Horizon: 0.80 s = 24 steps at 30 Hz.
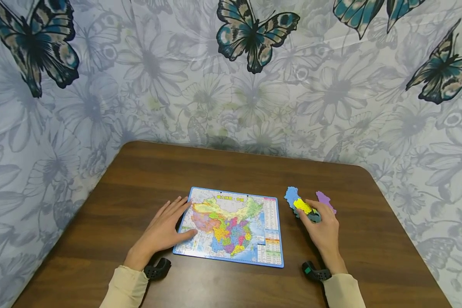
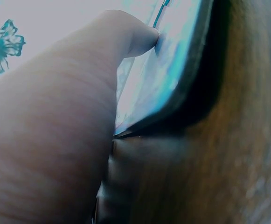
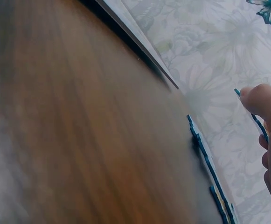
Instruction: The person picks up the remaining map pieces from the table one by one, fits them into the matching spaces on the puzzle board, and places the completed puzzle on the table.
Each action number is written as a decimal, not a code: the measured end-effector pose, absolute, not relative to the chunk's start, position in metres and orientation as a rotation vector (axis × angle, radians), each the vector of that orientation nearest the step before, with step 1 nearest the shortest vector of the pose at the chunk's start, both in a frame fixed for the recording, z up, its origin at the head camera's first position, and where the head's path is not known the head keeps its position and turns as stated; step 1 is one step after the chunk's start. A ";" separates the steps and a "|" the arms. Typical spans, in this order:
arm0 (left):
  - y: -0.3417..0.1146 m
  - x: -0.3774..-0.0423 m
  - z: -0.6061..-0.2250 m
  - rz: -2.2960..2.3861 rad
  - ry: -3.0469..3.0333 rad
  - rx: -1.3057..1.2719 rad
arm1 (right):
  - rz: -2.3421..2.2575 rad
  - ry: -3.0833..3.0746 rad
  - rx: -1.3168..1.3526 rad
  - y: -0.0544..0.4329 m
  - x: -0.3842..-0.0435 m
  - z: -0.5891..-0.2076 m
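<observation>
A map puzzle board (image 1: 269, 231) with a blue rim and many coloured regions lies on the table. My left hand (image 1: 159, 231) rests on its left edge, fingers spread; in the left wrist view the thumb (image 2: 135, 39) touches the board's surface. To the right of the board, my right hand (image 1: 323, 224) pinches a yellow puzzle piece (image 1: 302, 206) between thumb and fingers. In the right wrist view this thin piece (image 3: 258, 123) is seen edge-on, raised above the tabletop. Close by lie a blue piece (image 1: 291, 194), a dark-backed piece (image 1: 315, 217) and a purple piece (image 1: 323, 198).
The brown wooden table (image 1: 231, 164) has rounded far corners. Behind it hangs a pale floral wall covering (image 1: 254, 98) with large butterflies. In the right wrist view, several thin pieces (image 3: 212, 170) lie overlapping on the table. Each wrist wears a black band (image 1: 158, 269).
</observation>
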<state>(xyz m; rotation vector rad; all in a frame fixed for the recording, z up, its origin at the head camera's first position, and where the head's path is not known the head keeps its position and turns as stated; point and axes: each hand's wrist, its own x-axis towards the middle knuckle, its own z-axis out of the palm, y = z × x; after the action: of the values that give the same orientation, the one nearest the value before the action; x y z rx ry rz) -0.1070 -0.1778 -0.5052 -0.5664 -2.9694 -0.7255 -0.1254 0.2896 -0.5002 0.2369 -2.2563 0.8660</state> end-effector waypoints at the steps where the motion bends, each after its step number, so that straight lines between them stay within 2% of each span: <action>1: -0.178 -0.107 -0.505 -0.728 -2.975 -0.562 | 0.869 -2.255 0.241 0.289 -0.125 -0.499; 24: -0.178 -0.106 -0.504 -0.749 -2.961 -0.558 | 0.906 -2.217 0.306 0.277 -0.126 -0.482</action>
<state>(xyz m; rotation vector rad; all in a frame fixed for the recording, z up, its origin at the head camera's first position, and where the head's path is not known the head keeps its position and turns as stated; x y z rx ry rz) -0.1064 -0.1778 -0.5042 -0.5575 -2.9608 -0.7493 -0.1260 0.2768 -0.4816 0.3059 -2.2167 0.9056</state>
